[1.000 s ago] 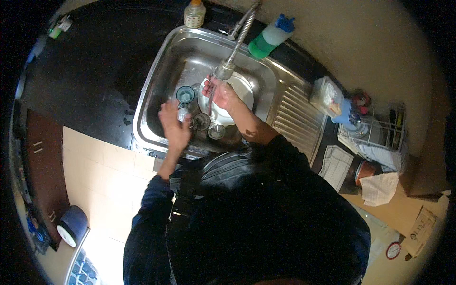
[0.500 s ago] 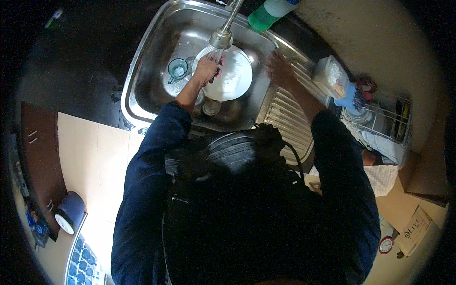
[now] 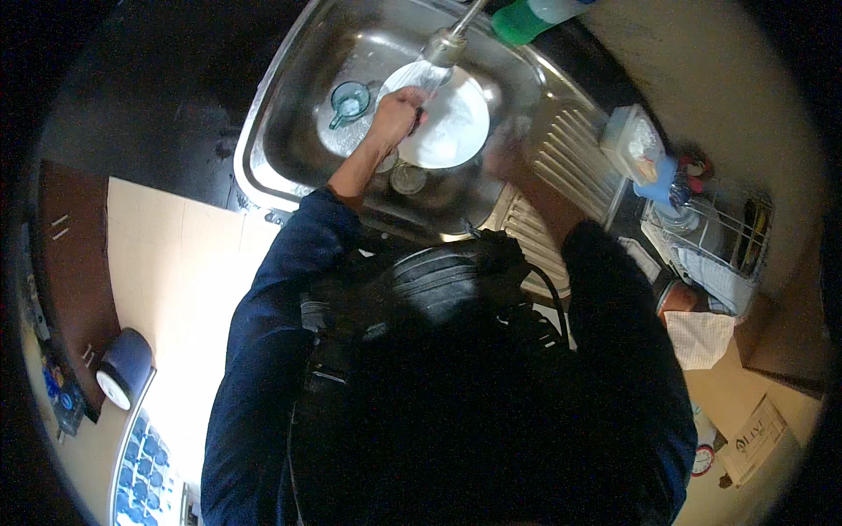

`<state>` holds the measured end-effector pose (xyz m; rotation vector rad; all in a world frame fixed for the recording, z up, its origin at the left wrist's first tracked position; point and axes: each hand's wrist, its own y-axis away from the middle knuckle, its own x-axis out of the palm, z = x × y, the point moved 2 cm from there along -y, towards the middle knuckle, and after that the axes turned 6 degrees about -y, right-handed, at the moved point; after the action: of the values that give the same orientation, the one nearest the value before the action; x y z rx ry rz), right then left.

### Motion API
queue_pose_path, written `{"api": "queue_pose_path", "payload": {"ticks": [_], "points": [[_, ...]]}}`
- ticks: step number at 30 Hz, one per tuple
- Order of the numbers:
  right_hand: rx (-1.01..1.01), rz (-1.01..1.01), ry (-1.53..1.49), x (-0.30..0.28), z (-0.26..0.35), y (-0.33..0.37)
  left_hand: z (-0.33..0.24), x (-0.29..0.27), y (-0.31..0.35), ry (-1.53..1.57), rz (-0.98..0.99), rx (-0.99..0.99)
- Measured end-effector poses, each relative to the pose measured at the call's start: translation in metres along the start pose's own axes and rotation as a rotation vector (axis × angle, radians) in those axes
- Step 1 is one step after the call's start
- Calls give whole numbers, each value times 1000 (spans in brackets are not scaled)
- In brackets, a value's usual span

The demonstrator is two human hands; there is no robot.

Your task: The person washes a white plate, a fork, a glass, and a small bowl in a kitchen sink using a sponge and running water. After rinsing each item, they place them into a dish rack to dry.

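In the sink (image 3: 294,131), a mug (image 3: 351,103) sits left of a plate (image 3: 456,118).

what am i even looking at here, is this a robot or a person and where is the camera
It's a person; no robot is involved. A wide fisheye camera worn on the head looks down, so the picture's left is the person's left and straight edges bend near the rim. The big dark shape below is the person's own clothing.

Inside the metal sink are a white plate, a greenish glass cup and a small round glass item. The left hand is under the faucet head, with its fingers curled; whether it holds anything is unclear. The right hand is blurred, near the ridged drainboard, so its grip can't be told.
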<state>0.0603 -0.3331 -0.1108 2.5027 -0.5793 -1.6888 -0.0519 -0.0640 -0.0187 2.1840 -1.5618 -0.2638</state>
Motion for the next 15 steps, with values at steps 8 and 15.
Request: {"api": "queue_pose_path", "payload": {"ticks": [8,15], "points": [[121,362,-74,-22,-18,-17,8,-32,22,-192,46,66],[122,541,-944,-183,156,-33,-11,-77,59,-252,-20,6]]}}
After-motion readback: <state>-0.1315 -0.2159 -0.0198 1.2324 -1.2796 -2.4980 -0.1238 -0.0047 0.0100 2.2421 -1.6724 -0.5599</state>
